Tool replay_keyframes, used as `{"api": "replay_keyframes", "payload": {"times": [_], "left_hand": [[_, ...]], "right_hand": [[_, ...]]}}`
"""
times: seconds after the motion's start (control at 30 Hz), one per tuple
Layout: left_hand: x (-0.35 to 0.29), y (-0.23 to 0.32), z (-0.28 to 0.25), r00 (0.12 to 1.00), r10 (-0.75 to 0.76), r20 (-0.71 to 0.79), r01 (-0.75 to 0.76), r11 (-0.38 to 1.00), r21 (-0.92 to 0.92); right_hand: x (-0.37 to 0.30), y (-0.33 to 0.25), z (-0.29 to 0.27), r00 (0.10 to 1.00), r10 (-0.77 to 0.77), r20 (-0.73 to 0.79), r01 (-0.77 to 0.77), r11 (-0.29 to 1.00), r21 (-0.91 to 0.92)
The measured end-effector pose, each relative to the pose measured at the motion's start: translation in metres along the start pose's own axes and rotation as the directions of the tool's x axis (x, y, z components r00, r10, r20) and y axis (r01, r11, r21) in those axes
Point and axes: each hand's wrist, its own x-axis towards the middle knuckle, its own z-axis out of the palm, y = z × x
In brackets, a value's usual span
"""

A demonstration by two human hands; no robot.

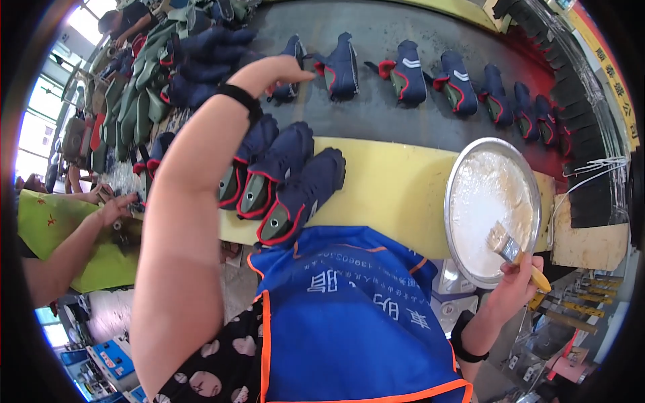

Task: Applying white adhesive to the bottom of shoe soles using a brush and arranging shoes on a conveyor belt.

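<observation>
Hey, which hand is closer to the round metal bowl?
Right. The right hand is by the metal bowl's near rim, holding a brush over the white paste. The left hand is farther off, up and left, at a navy shoe.

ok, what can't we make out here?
All in the head view:
- Left hand: its back hides whether it grips the navy shoe.
- Part-covered shoe: some of it sits behind the left forearm.
- Person in green: cut off by the left edge.
- Brush: steep angle hides whether it touches the white paste.
</observation>
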Motion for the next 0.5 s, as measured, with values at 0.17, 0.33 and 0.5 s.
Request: {"api": "replay_keyframes", "payload": {"times": [0.17,0.33,0.5], "left_hand": [[-0.165,-0.001,0.042,0.828,0.491,-0.272,-0.377,0.846,0.377],[-0.251,-0.013,0.127,0.950,0.256,-0.179,-0.166,0.898,0.407],[-0.261,-0.008,0.194,0.867,0.290,-0.406,-0.257,0.957,0.135]], "right_hand": [[0.000,0.006,0.001,1.000,-0.002,0.016,0.001,0.998,0.055],[-0.002,0.008,0.010,0.999,0.043,0.019,-0.045,0.991,0.125],[0.001,0.001,0.028,0.998,0.024,0.060,-0.033,0.987,0.154]]}}
